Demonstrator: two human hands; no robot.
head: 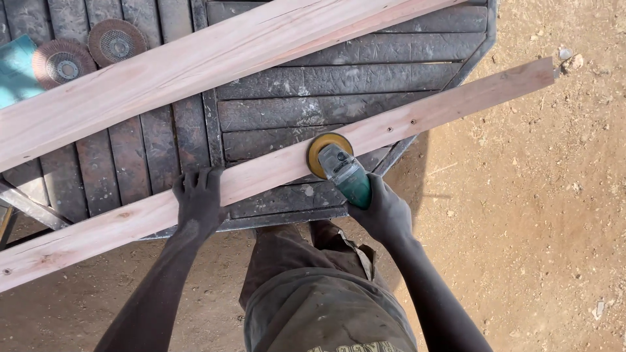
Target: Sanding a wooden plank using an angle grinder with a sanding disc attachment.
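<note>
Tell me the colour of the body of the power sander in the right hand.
Green body on the sander, with a yellow-rimmed disc; head view shows it, gripped by the right hand.

A dark slatted metal table [339, 81] stands on sandy dirt ground [535, 195]. A wide pale wooden board [163, 72] lies diagonally across it. Two round sanding discs [88, 52] rest beside a teal cloth [14, 68] at its top left.

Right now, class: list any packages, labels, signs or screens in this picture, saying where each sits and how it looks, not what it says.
Printed lettering on the person's grey-green garment: bottom edge of the picture, pale yellow, cut off by the frame.
Teal sheet: far left on the dark slatted table, beside two round sanding discs; whether it is a package cannot be told.
No signs or screens.
</note>
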